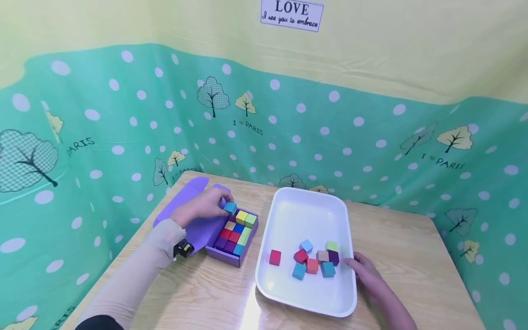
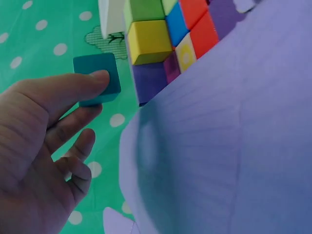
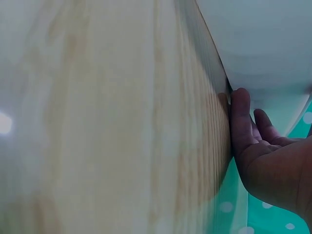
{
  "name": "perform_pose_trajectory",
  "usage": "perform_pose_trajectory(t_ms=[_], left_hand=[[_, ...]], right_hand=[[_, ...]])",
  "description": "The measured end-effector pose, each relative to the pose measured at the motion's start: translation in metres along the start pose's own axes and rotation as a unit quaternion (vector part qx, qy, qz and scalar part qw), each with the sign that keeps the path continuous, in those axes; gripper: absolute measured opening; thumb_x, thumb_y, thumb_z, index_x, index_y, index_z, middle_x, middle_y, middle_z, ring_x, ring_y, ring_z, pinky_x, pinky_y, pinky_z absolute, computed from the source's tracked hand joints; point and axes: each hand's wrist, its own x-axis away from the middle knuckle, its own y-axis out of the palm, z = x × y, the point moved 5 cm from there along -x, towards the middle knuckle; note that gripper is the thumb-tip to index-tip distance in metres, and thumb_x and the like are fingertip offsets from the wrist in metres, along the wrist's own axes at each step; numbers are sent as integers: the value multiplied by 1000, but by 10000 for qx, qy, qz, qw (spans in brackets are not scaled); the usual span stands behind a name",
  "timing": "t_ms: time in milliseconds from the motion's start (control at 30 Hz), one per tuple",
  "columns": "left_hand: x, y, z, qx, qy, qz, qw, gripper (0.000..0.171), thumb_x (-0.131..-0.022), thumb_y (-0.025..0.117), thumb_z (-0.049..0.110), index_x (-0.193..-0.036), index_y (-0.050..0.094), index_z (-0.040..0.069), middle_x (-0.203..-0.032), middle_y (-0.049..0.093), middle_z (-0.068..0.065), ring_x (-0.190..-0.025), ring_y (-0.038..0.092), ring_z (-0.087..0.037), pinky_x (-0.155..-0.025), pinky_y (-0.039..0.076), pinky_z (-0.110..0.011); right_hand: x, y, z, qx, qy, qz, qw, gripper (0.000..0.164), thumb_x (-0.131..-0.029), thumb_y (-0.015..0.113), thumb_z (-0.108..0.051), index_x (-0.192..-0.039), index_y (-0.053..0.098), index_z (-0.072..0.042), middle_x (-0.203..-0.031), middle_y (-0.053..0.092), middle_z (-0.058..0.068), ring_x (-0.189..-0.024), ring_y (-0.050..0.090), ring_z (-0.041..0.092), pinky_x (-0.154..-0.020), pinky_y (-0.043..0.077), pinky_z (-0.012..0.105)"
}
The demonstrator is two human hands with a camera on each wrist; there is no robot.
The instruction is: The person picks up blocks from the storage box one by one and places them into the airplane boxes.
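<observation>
My left hand [image 1: 206,203] pinches a teal cube [image 2: 97,78] between thumb and fingers. It holds the cube over the far left corner of a purple box [image 1: 222,255]. Inside the box sit rows of coloured cubes, among them a yellow cube [image 2: 150,41] and a red cube [image 1: 233,236]. On the right, my right hand [image 1: 368,273] grips the side rim of a white tray [image 1: 305,215]. One digit reaches over the rim, and other fingers [image 3: 241,109] lie against the outer wall. Several loose cubes lie in the tray's near half, including a crimson cube [image 1: 275,257].
The box's purple lid [image 1: 198,231] lies folded open to the left, under the left forearm. Both containers stand on a wooden table [image 1: 406,247]. A green dotted curtain [image 1: 251,151] hangs close behind and on both sides.
</observation>
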Motion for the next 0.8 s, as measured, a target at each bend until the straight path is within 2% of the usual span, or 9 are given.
perform_pose_trajectory(t_ms=[167, 300, 433, 567, 800], left_hand=[[-4, 8, -4, -611, -54, 16, 9981, 32, -73, 84, 13, -103, 72, 12, -94, 66, 5, -89, 60, -16, -83, 50, -37], [-6, 13, -6, -999, 169, 83, 9948, 34, -71, 85, 15, -102, 73, 11, -95, 67, 4, -90, 59, -15, -86, 47, -37], [-6, 18, -9, -1230, 294, 285, 9916, 33, -70, 87, 18, -100, 74, 12, -99, 66, 2, -100, 56, -20, -93, 42, -40], [-6, 20, -12, -1404, 249, 456, 9887, 33, -70, 88, 25, -99, 75, 17, -108, 62, -2, -114, 46, -27, -100, 35, -45], [-4, 23, -13, -1566, 245, 597, 9855, 36, -68, 89, 29, -100, 76, 21, -105, 61, 0, -113, 46, -29, -98, 36, -47]], right_hand=[[0, 0, 0, -19, 66, -42, 10000, 85, -92, 59, -46, -147, 23, 10, -145, 32, 34, -128, 41, 45, -102, 38, 51], [1, -1, -2, 44, 86, -25, 10000, 85, -92, 60, -46, -146, 24, 9, -145, 33, 34, -129, 40, 45, -104, 35, 53], [1, -1, 2, 68, 69, -9, 10000, 82, -93, 59, -44, -146, 25, 9, -144, 34, 33, -128, 42, 44, -103, 37, 52], [1, -1, 3, 59, 84, -3, 9999, 84, -93, 59, -45, -147, 24, 9, -145, 32, 33, -128, 41, 44, -103, 37, 52], [-1, 0, 0, 9, 50, 1, 10000, 80, -93, 59, -44, -146, 27, 8, -143, 37, 32, -125, 46, 41, -100, 41, 49]])
